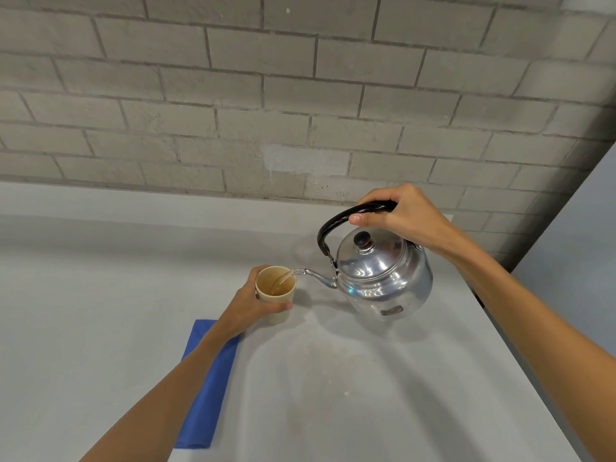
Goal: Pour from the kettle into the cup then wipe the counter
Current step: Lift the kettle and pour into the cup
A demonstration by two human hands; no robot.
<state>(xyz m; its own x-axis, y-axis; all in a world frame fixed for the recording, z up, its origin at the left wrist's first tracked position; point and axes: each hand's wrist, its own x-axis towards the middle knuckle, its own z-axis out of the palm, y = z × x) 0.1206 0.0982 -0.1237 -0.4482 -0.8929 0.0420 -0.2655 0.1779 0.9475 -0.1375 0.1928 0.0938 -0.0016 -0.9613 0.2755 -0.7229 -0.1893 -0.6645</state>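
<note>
A shiny metal kettle (383,278) with a black handle is tilted to the left above the grey counter (100,295). My right hand (396,215) grips its handle from above. A thin stream runs from the spout into a beige cup (276,288), which holds some brownish liquid. My left hand (253,308) is wrapped around the cup from the left and steadies it on the counter. A folded blue cloth (206,388) lies on the counter, partly under my left forearm.
A grey brick wall (266,95) rises right behind the counter. The counter's right edge (520,345) runs diagonally beside my right arm. A faint pale stain (333,358) marks the surface in front of the kettle.
</note>
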